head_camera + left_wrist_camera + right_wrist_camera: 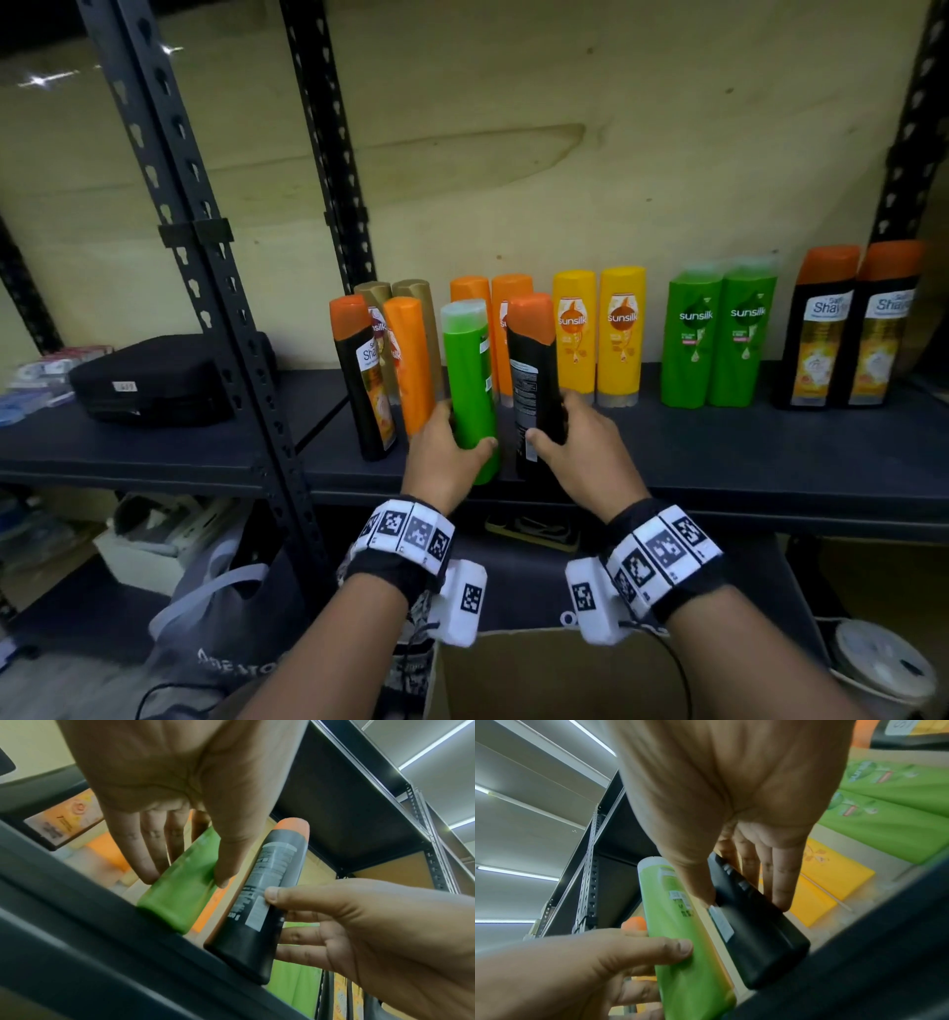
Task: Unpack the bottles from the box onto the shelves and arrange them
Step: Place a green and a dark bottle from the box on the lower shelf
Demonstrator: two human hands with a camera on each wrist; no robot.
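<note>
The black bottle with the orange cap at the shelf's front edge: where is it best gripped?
Grip the black bottle on its lower body, from the front, as the right hand does: thumb on one flat face, fingers on the other. It stands upright, and neighbours crowd behind.

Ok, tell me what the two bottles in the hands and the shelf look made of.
Green bottle: apparently smooth plastic, soft sheen, translucent cap. Black bottle: likely plastic, matte, orange cap, printed label. Shelf: dark matte board, material unclear; its perforated uprights look like painted metal.
</note>
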